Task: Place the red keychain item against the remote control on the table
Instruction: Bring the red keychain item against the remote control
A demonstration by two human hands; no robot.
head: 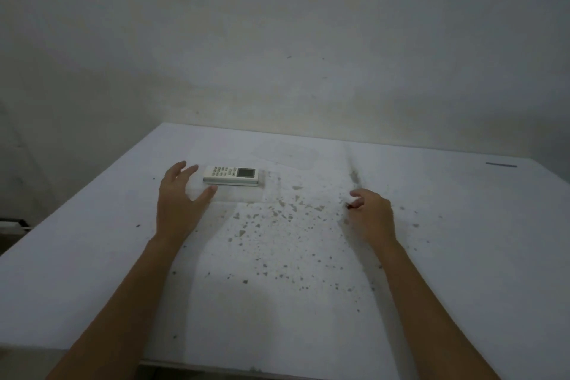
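Two bare forearms reach into view from the bottom edge, both uncovered along their whole visible length, with no sleeve or cuff showing on either. The wrists carry no watch, band or bracelet. The bare left hand (182, 203) shows four fingers and a thumb, none wearing a ring, and it has no glove. The bare right hand (374, 216) is seen from its back, knuckles uppermost, likewise ungloved and ringless on the fingers that show. The fingernails are too small and blurred to describe. No marks, tattoos or bandages can be made out in the dim light.
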